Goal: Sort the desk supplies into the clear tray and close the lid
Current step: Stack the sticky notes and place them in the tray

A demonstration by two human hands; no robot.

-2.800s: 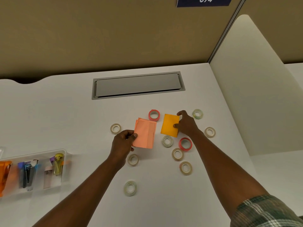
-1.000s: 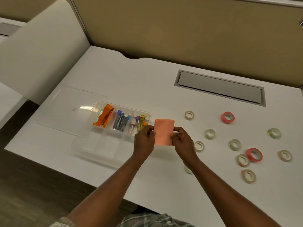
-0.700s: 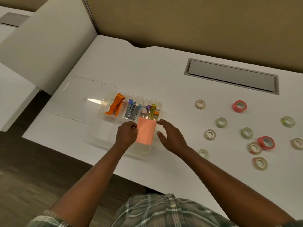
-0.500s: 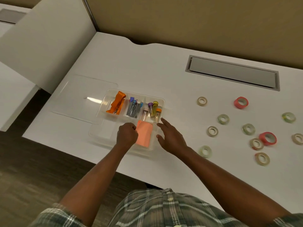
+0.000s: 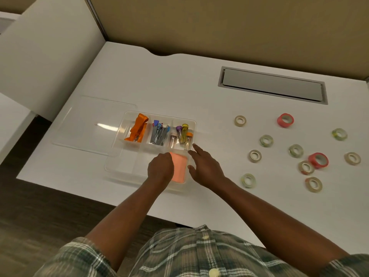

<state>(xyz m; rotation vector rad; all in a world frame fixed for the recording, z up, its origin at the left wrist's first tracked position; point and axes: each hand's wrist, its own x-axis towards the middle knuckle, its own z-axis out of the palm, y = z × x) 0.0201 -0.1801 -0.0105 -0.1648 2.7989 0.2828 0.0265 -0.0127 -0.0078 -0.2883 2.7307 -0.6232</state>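
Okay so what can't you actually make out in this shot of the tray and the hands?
Head view only:
- Left hand covers the left part of the salmon sticky notes; grip or release unclear.
- The orange pad seen earlier isn't visible; possibly underneath.
- Items in the clear tray's back compartments are too small to identify.
- Right hand hovers open by the rim; contact unclear.

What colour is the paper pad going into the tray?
Salmon pink pad, clearest in the head view.

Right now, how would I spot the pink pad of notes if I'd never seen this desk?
Find the clear tray near the desk's front edge. Its front right section holds the pink pad, lying flat between the two hands. It is the only flat, paper-like thing there; the back sections hold tools and small tubes.
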